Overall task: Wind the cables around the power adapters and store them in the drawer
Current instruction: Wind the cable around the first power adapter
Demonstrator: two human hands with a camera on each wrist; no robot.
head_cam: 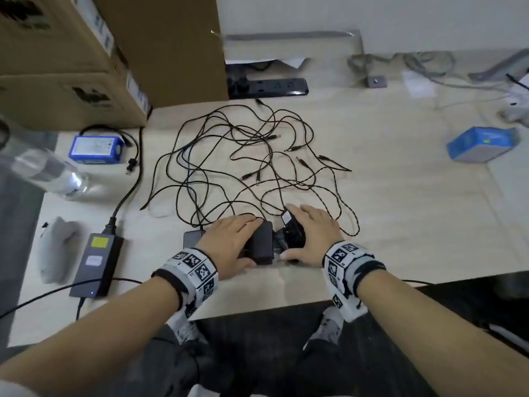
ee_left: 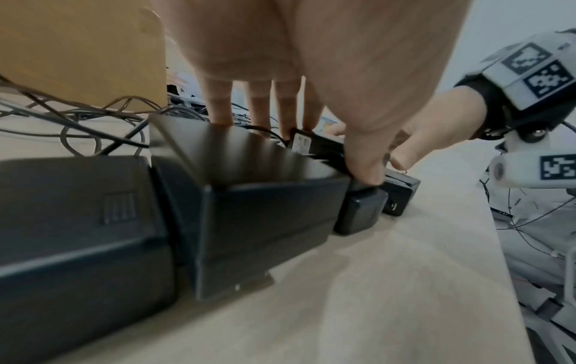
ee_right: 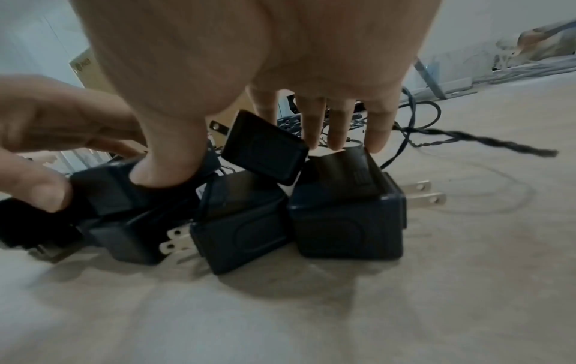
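resting both hands on adapters [head_cam: 262,242]: left hand [head_cam: 229,239] and right hand [head_cam: 312,239] flat, fingers straight, gripping nothing. likely light, rigid, prongs snagging; cables [head_cam: 243,156] limp, tangled. pinching body sides.

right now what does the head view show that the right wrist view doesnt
Only the head view shows the whole spread: the tangled cables fanned out behind the pile, the power strip, the cardboard boxes, the blue battery pack and the grey power brick.

Only the right wrist view shows the adapters' metal prongs and that the pile is several separate black blocks, one tilted on top.

Both show the left hand and right hand laid over the power adapters on the table, fingers fairly straight.
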